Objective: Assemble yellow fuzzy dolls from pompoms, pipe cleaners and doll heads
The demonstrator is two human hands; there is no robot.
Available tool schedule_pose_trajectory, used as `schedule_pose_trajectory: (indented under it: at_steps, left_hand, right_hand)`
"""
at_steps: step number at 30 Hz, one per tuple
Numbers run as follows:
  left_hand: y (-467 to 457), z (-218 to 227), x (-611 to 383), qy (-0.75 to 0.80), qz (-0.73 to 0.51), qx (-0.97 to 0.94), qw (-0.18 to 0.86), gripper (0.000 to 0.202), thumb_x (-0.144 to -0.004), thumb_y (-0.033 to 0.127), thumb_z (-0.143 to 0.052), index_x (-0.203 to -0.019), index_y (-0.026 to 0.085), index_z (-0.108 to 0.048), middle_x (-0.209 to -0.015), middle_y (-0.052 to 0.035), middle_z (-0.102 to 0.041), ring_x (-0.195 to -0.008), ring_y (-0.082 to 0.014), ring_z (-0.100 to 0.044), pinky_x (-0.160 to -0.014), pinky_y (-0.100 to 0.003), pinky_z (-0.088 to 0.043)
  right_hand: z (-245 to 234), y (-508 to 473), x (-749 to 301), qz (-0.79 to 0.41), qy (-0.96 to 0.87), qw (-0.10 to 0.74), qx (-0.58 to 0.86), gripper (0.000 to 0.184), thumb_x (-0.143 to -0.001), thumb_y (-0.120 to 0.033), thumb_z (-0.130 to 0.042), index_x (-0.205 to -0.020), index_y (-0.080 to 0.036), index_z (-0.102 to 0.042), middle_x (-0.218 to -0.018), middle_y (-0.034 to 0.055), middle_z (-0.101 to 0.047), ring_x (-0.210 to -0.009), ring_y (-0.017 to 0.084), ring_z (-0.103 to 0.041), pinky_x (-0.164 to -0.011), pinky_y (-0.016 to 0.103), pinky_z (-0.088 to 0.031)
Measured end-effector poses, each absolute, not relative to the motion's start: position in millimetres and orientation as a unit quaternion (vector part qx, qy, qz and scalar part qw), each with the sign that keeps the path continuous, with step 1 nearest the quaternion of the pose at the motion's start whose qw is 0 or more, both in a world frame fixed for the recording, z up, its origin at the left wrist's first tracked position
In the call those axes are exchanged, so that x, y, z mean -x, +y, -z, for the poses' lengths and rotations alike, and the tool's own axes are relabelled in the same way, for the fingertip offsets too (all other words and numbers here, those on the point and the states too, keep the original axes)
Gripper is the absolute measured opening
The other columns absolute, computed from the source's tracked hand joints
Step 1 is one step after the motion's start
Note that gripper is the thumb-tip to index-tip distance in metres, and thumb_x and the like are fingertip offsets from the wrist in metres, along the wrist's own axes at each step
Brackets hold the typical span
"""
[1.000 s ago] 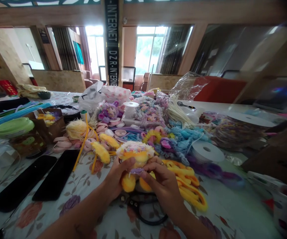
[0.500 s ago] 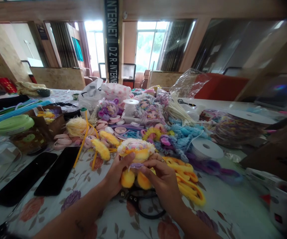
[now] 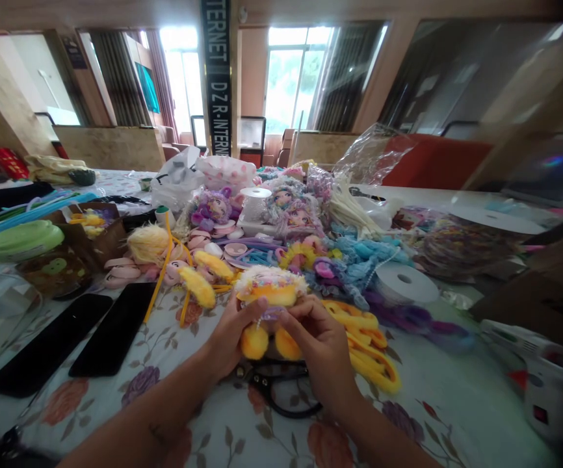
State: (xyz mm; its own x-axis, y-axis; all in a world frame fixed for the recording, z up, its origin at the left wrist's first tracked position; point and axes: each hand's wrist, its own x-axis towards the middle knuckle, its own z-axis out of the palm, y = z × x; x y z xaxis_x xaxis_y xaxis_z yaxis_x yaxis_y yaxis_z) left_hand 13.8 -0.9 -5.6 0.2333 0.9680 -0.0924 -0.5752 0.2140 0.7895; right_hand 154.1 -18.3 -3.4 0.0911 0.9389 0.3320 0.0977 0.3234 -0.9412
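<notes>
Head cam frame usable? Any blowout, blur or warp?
Head view: windows blown out white; right edge smeared, glue gun soft; side walls lean from wide-angle warp; yellow doll, held by left hand and right hand, evenly lit and fairly sharp.

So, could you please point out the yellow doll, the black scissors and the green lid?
yellow doll (image 3: 272,294), head view, on its fluffy head.
black scissors (image 3: 268,392), head view, on a handle.
green lid (image 3: 23,235), head view, on its top.

One yellow doll (image 3: 272,290), two black phones (image 3: 110,328), perhaps three white spools (image 3: 403,283)
</notes>
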Motion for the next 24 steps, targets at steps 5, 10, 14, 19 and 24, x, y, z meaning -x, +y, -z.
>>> schedule_pose_trajectory:
  at_steps: [5,10,14,19,24]
  left_hand:
    - [-1.5,0.4,-14.6,0.292,-0.530,-0.369,0.705,0.053,-0.062,0.015,-0.079,-0.110,0.015,-0.058,-0.108,-0.0114,-0.068,-0.095,-0.0272,-0.065,-0.080,-0.035,-0.052]
    - [-2.2,-1.1,-13.4,0.286,-0.540,-0.372,0.699,0.052,-0.068,0.018,-0.075,-0.116,0.015,-0.056,-0.105,-0.0126,-0.068,-0.093,-0.0275,-0.066,-0.080,-0.036,-0.051]
    - [-4.1,-4.4,-14.5,0.290,-0.538,-0.370,0.700,0.063,-0.068,0.021,-0.075,-0.126,0.018,-0.049,-0.106,-0.0119,-0.068,-0.093,-0.0263,-0.066,-0.081,-0.035,-0.050]
    - [-4.9,-7.7,-14.9,0.326,-0.532,-0.404,0.669,0.063,-0.064,0.022,-0.079,-0.120,0.020,-0.051,-0.105,-0.0095,-0.068,-0.093,-0.0260,-0.065,-0.080,-0.034,-0.050]
    - [-4.3,-16.7,-5.0,0.354,-0.550,-0.405,0.639,0.066,-0.057,0.020,-0.083,-0.117,0.021,-0.055,-0.099,-0.0077,-0.067,-0.095,-0.0256,-0.064,-0.084,-0.034,-0.049]
  right_hand:
    - [4.1,-17.8,-152.6,-0.345,-0.562,0.601,0.451,0.023,-0.079,-0.036,-0.066,-0.067,-0.019,-0.054,-0.075,-0.0001,-0.048,-0.074,0.016,-0.048,-0.070,0.028,-0.041]
    - [1.8,-14.5,-151.4,-0.410,-0.489,0.596,0.487,0.032,-0.070,-0.041,-0.073,-0.081,-0.021,-0.050,-0.082,0.0006,-0.052,-0.074,0.016,-0.053,-0.066,0.028,-0.047]
    - [-6.2,-13.9,-151.3,-0.550,-0.417,0.578,0.435,0.051,-0.067,-0.038,-0.075,-0.108,-0.023,-0.048,-0.099,0.0047,-0.062,-0.089,0.022,-0.062,-0.074,0.032,-0.051]
    - [-6.4,-14.7,-154.1,-0.668,-0.375,0.538,0.352,0.033,-0.072,-0.034,-0.071,-0.099,-0.021,-0.058,-0.091,0.0054,-0.070,-0.084,0.025,-0.066,-0.069,0.034,-0.053]
    - [0.2,-12.5,-158.0,-0.695,-0.356,0.546,0.304,0.023,-0.074,-0.032,-0.068,-0.093,-0.020,-0.062,-0.094,0.0043,-0.071,-0.088,0.024,-0.067,-0.075,0.035,-0.053]
